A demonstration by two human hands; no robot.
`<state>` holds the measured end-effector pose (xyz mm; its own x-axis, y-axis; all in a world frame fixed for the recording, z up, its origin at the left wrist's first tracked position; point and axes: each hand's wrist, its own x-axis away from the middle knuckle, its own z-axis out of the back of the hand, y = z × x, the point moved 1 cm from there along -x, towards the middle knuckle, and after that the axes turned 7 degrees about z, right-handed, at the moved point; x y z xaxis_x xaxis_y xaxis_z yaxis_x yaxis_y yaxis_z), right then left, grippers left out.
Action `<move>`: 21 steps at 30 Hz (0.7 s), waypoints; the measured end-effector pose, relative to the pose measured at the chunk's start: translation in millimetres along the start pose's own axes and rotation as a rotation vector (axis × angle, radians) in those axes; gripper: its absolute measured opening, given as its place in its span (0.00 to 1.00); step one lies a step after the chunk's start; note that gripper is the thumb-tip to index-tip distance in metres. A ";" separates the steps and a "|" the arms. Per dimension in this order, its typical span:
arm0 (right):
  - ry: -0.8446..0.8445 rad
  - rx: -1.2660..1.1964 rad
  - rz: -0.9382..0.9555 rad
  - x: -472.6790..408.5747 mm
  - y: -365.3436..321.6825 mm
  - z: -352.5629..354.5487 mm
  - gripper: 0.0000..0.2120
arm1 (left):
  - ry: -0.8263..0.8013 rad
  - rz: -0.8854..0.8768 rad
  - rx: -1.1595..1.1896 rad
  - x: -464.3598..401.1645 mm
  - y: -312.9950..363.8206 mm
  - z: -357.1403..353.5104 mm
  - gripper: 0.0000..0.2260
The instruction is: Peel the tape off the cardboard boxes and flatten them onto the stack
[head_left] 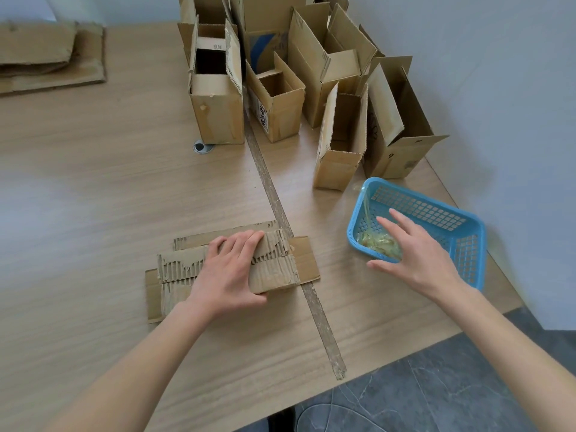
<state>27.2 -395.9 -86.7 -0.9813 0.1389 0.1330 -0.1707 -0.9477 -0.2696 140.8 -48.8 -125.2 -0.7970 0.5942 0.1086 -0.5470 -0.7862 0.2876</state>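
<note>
A flattened cardboard box (280, 269) with torn, ridged facing lies on the table in front of me. My left hand (230, 272) grips it, fingers curled over its far edge and thumb at its near edge. My right hand (414, 254) hovers with spread, straight fingers over the near corner of a blue plastic basket (467, 232). Crumpled clear tape (378, 243) lies in the basket, and one strip (365, 204) hangs over its rim. A stack of flattened cardboard (50, 57) sits at the far left of the table.
Several upright open boxes (339, 141) stand at the back middle and right, near the wall. A rough seam (280, 213) runs between two wooden tabletops. A round cable hole (201, 147) sits by the left box. The table's right edge drops to grey floor.
</note>
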 end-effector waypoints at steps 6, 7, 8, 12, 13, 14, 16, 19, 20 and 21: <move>-0.002 -0.290 0.311 -11.0 -86.3 -20.1 0.32 | -0.006 -0.006 -0.005 0.4 -1.1 -0.7 0.51; -0.040 -0.302 0.362 -11.6 -106.3 -27.9 0.32 | -0.008 -0.002 0.008 0.4 -1.4 -1.0 0.51; -0.070 -0.286 0.393 -11.8 -124.6 -35.4 0.33 | -0.012 -0.001 0.027 -0.5 -2.6 0.1 0.51; -0.096 -0.178 0.293 -14.2 -161.7 -44.4 0.29 | -0.142 -0.054 0.107 -3.6 -16.4 21.0 0.49; -0.113 -0.161 0.274 -16.3 -164.4 -41.4 0.29 | -0.157 -0.042 0.129 0.2 -23.2 27.4 0.46; -0.130 -0.144 0.266 -18.4 -166.3 -37.7 0.28 | -0.158 -0.004 0.149 6.5 -31.4 32.8 0.42; -0.131 -0.110 0.273 -21.0 -171.3 -31.0 0.27 | -0.132 0.130 0.167 24.7 -49.7 39.7 0.38; -0.045 -0.086 0.315 -14.2 -181.1 -34.6 0.23 | -0.139 0.307 0.191 52.9 -61.8 47.1 0.42; -0.012 -0.091 0.329 -9.2 -181.7 -40.8 0.21 | -0.171 0.352 0.236 57.6 -61.0 49.1 0.43; 0.008 -0.103 0.330 -4.1 -180.4 -48.5 0.20 | -0.199 0.401 0.306 58.7 -59.8 50.4 0.43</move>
<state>57.7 -211.6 -84.9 -0.9858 -0.1674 0.0154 0.1481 -0.9082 -0.3915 139.7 41.7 -88.1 -0.8476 0.3018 0.4364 -0.0869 -0.8903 0.4470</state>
